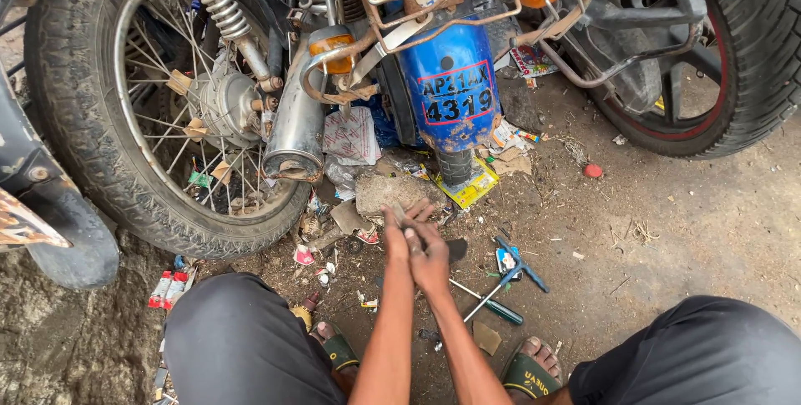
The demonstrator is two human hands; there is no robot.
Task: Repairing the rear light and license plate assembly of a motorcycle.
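My left hand (395,236) and my right hand (430,256) are pressed palm to palm just above the dirt ground, fingers pointing away from me. I cannot tell whether anything lies between the palms. Just beyond the fingertips sits a flat grey stone (385,191). A small dark flat piece (457,249) lies on the ground right beside my right hand. To the right lie a green-handled screwdriver (492,305) and a blue-handled tool (516,265).
A spoked motorcycle rear wheel (92,113) with a chrome exhaust (296,125) stands at the left. A blue rear mudguard (450,88) is straight ahead, another tyre (751,63) at the right. Wrappers and litter (471,188) cover the ground. My knees (238,334) and sandalled feet (530,372) frame the bottom.
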